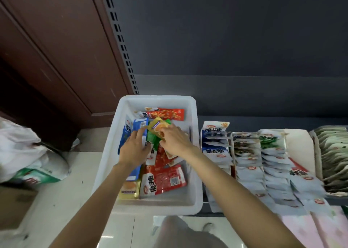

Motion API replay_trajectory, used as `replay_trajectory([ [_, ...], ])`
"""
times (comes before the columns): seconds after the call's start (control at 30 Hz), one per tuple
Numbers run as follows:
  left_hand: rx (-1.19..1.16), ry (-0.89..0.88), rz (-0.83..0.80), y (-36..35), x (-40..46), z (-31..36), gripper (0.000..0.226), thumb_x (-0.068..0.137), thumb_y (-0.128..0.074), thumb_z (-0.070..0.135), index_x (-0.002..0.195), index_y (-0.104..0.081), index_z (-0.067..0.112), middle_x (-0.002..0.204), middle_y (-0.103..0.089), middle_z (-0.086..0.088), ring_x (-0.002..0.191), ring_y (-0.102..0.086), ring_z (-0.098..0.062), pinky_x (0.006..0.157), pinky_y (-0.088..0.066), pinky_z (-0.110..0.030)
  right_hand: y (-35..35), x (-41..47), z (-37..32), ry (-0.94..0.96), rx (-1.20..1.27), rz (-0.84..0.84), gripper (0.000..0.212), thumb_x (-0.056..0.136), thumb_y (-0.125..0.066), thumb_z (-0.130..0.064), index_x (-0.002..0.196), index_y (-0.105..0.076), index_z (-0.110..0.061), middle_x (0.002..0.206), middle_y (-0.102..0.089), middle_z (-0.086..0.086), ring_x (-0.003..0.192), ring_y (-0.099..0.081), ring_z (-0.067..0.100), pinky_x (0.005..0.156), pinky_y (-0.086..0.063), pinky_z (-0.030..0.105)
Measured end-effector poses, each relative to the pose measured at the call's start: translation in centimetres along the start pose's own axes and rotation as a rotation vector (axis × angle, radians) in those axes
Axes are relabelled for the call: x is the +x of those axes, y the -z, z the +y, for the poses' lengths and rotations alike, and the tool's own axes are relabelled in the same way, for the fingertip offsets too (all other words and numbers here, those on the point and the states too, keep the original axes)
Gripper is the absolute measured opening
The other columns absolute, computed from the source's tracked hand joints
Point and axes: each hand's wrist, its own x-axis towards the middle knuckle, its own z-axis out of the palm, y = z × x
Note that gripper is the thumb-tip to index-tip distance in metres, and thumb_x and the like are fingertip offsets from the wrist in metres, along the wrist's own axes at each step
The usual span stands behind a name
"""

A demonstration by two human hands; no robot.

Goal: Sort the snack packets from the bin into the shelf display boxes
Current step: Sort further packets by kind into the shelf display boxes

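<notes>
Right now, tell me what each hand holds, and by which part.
Right hand pinches the yellow packet by its lower end. Left hand rests flat on the blue packet, gripping nothing.

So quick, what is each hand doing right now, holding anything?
Left hand: open, fingers spread flat on the blue packet in the white bin.
Right hand: closed on a yellow packet, pinched over the bin.
</notes>
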Motion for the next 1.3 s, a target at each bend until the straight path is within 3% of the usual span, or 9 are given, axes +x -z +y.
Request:
replay_trajectory([
  [0.23, -0.132, 0.043, -0.064, -1.0, 1.4, -1.1, 0.065, 0.089, -0.06, 0.033, 0.145, -0.028, 0.022, 0.141, -0.043, -0.009, 0.126, -0.042, -0.033, 0.098, -0.044, -0.047, -4.6, 4.0, 1.1, -0.256, -0.406, -0.026, 0.058, 0.086, -0.064, -0.034, 0.132, -0.038, -0.01, 0.119, -0.052, 0.019, 0.107, -0.051, 0.036, 0.093, -0.039, 0.045],
  [0.37, -0.168, -0.317, 0.146, 0.5, 2.2, -1.0, 0.073, 0.083, -0.069, 0.029, 0.144, -0.033, 0.011, 0.145, -0.039, -0.009, 0.137, -0.027, -0.028, 0.114, -0.025, -0.047, -3.0, 1.2, 0.1, -0.09, -0.525, 0.187, 0.051, 0.083, -0.065, -0.021, 0.128, -0.045, -0.007, 0.123, -0.05, 0.015, 0.111, -0.05, 0.034, 0.099, -0.035, 0.046],
  [0.5, -0.13, -0.552, -0.08, 3.0, 2.9, -0.4, 0.074, 0.078, -0.056, 0.056, 0.139, -0.043, 0.017, 0.141, -0.046, -0.001, 0.132, -0.036, -0.02, 0.112, -0.026, -0.043, -0.6, -2.6, 0.0, 0.281, -0.435, 0.399, 0.066, 0.068, -0.074, -0.004, 0.13, -0.053, -0.013, 0.132, -0.054, 0.006, 0.131, -0.042, 0.028, 0.11, -0.015, 0.065],
  [0.6, -0.388, -0.452, -0.304, 5.2, 1.9, 1.6, 0.031, 0.082, -0.069, 0.038, 0.11, -0.061, 0.025, 0.107, -0.066, 0.008, 0.099, -0.06, -0.005, 0.085, -0.046, -0.025, 1.8, -5.1, 1.1, 0.379, -0.458, 0.445, 0.081, 0.063, -0.079, -0.004, 0.136, -0.047, -0.019, 0.147, -0.04, 0.004, 0.141, -0.027, 0.025, 0.113, -0.014, 0.058],
  [0.7, -0.574, -0.377, -0.349, 6.3, 0.4, 3.9, 0.016, 0.087, -0.066, 0.026, 0.101, -0.059, 0.03, 0.096, -0.064, 0.018, 0.086, -0.06, 0.008, 0.071, -0.046, -0.012, 4.0, -7.8, 2.3, 0.275, -0.071, 0.517, 0.081, 0.073, -0.078, -0.035, 0.141, -0.036, -0.029, 0.155, -0.018, -0.001, 0.145, -0.009, 0.018, 0.117, -0.012, 0.042],
  [0.8, -0.648, -0.37, -0.323, 6.7, -1.5, 6.8, 0.023, 0.087, -0.065, 0.027, 0.108, -0.06, 0.023, 0.1, -0.067, 0.012, 0.089, -0.063, 0.003, 0.075, -0.051, -0.018, 6.2, -10.7, 2.6, 0.059, 0.684, 0.496, 0.066, 0.078, -0.065, -0.041, 0.136, -0.034, -0.04, 0.142, -0.039, -0.011, 0.127, -0.039, -0.003, 0.098, -0.04, 0.014],
  [0.93, -0.612, -0.439, -0.276, 6.6, -3.8, 11.8, 0.023, 0.085, -0.067, 0.03, 0.105, -0.061, 0.019, 0.091, -0.07, 0.008, 0.08, -0.064, 0.0, 0.068, -0.052, -0.02, 7.5, -13.5, 5.1, -0.202, 1.175, 0.524, 0.026, 0.085, -0.063, -0.031, 0.109, -0.063, -0.022, 0.097, -0.07, -0.002, 0.088, -0.066, 0.013, 0.065, -0.054, 0.024],
  [1.17, -0.546, -0.585, -0.299, 4.2, -4.3, 19.9, 0.028, 0.085, -0.067, 0.038, 0.109, -0.063, 0.026, 0.089, -0.071, 0.011, 0.076, -0.066, -0.001, 0.072, -0.052, -0.027, 9.4, -18.4, 11.7, -0.427, 1.341, 0.533, 0.025, 0.08, -0.064, -0.036, 0.092, -0.069, -0.015, 0.085, -0.073, 0.005, 0.073, -0.067, 0.014, 0.06, -0.053, 0.022],
  [1.3, -0.475, -0.63, -0.143, 1.6, -3.3, 23.2, 0.023, 0.086, -0.062, 0.044, 0.103, -0.065, 0.03, 0.09, -0.069, 0.015, 0.079, -0.062, -0.004, 0.071, -0.048, -0.027, 10.0, -20.5, 15.8, -0.507, 1.362, 0.679, 0.015, 0.089, -0.062, -0.029, 0.089, -0.069, -0.016, 0.081, -0.072, 0.0, 0.071, -0.066, 0.012, 0.058, -0.052, 0.021],
])
